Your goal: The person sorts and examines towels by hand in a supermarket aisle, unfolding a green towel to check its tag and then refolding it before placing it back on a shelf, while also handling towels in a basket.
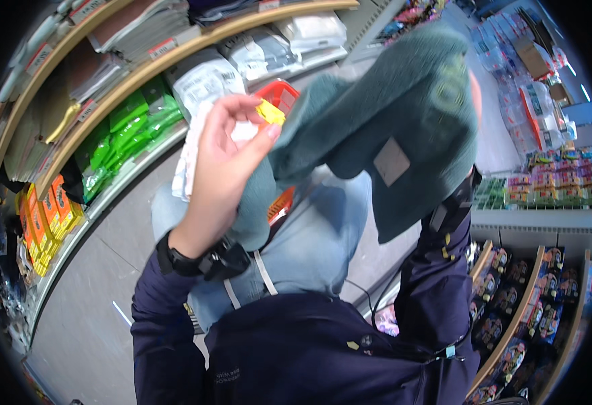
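Observation:
Between the thumb and fingers of my left hand (pixel 230 152) is a small yellow piece (pixel 270 112), its kind unclear. A dark green cloth garment (pixel 346 126), bearing a pale rectangular patch and a yellowish print, hangs in folds across my knees and up to the right. My right hand (pixel 475 96) is behind the garment's far right edge, almost wholly hidden; only a sliver of skin shows, so its grip is unclear. White cloth or paper (pixel 187 162) lies beside my left wrist. Part of a red plastic basket (pixel 280 93) shows beyond the garment.
Wood-edged shelves (pixel 194 43) with bagged goods curve along the left. Green plastic packages (pixel 129 131) and orange-yellow boxes (pixel 48 217) sit on the lower shelf. Bottle packs (pixel 533 111) are stacked at upper right. Racks of dark packages (pixel 518 314) stand at lower right.

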A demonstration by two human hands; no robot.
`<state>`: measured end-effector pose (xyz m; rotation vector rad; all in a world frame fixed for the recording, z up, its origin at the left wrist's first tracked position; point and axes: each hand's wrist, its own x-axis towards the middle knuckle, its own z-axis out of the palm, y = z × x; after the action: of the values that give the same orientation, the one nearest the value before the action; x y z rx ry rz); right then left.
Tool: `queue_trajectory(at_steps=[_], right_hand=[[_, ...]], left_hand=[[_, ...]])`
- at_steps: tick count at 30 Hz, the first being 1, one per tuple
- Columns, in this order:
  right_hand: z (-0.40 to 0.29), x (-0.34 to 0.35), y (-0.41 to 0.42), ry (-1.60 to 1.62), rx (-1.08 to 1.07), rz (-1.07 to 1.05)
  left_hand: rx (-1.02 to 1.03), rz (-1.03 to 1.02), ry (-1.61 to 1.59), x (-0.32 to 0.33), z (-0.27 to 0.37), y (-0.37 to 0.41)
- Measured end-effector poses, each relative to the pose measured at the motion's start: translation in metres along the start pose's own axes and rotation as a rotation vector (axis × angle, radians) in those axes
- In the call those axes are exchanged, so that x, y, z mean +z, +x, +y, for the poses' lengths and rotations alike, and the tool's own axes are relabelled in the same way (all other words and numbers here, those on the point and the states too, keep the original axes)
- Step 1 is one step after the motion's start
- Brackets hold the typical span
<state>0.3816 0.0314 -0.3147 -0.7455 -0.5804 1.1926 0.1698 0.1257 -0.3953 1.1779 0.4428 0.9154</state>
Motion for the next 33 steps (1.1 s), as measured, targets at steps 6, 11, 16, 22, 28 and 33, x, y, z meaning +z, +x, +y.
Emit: queue_trajectory(at_steps=[6, 11, 16, 22, 28, 33], right_hand=[[0.038, 0.029, 0.002, -0.074, 0.106, 0.040], [0.072, 0.029, 0.007, -0.798, 0.054, -0.172], [0.130, 0.041, 0.003, -1.414, 0.077, -0.419], [0.189, 0.054, -0.005, -1.398, -0.026, -0.378], [0.251, 0.073, -0.050, -1.391, -0.027, -0.669], [0.263, 0.058, -0.069, -1.292, -0.018, -0.864]], left_hand=[[-0.314, 0.087, -0.197, -0.032, -0.003, -0.017], [-0.308, 0.367, -0.136, -0.061, -0.006, -0.051], [-0.431, 0.552, -0.244, -0.101, -0.023, -0.114], [-0.404, 0.456, 0.228, -0.120, -0.049, -0.171], [-0.475, 0.347, -0.124, -0.117, -0.055, -0.189], [-0.662, 0.467, -0.303, -0.120, -0.053, -0.189]])
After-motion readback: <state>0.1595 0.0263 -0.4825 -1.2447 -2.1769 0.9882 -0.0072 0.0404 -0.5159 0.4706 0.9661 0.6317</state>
